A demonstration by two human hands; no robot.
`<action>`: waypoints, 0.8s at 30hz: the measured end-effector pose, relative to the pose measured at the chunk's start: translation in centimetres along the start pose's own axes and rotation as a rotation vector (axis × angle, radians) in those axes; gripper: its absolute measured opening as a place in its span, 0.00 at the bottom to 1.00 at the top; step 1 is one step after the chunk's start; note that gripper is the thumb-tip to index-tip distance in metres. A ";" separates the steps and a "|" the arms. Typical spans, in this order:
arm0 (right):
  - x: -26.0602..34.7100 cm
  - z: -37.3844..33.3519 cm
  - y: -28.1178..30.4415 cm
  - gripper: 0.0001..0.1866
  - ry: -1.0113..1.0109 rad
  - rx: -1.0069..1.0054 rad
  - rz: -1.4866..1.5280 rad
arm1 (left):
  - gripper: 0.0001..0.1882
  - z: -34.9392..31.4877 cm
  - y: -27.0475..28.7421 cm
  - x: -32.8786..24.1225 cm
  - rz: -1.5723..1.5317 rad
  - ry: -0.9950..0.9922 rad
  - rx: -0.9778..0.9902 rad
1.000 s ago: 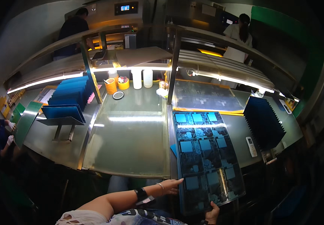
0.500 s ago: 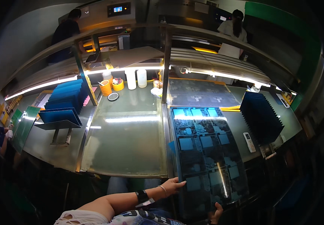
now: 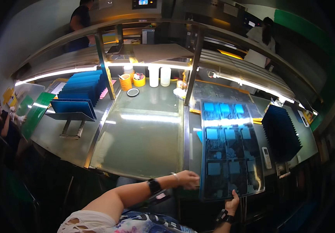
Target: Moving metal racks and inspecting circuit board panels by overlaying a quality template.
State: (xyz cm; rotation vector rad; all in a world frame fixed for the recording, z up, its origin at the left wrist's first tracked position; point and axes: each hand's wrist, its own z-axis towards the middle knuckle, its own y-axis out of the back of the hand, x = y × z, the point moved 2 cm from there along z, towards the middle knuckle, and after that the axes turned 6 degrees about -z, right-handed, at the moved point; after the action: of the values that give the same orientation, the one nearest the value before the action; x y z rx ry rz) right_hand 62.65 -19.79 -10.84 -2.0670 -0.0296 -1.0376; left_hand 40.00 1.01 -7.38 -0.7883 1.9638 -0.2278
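Bright tube lights (image 3: pixel 70 72) under slatted shelving (image 3: pixel 241 70), grey wall (image 3: pixel 33 42) left, seemingly a green wall (image 3: pixel 297 35) right.

Most fingers of the bare right hand (image 3: pixel 232 203) are hidden beneath the glossy blue rectangular panel (image 3: pixel 233 149). The bare left hand (image 3: pixel 189 179) is blurred, and whether the panel is touched by it cannot be told. The right forearm (image 3: pixel 224 228) is cut off by the lower edge; the dark-clothed person's (image 3: pixel 81 22) head is partly cut off by the upper.
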 end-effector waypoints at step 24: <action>1.0 -2.2 -1.1 0.27 -0.563 0.036 -0.875 | 0.09 -44.5 18.4 14.9 0.478 -0.648 -1.972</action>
State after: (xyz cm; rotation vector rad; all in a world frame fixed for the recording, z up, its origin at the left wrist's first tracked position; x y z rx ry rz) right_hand 61.46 -20.85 -8.75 -2.2741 -1.3142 -0.8556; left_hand -10.30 -1.19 -3.94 -1.1608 1.1181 2.1993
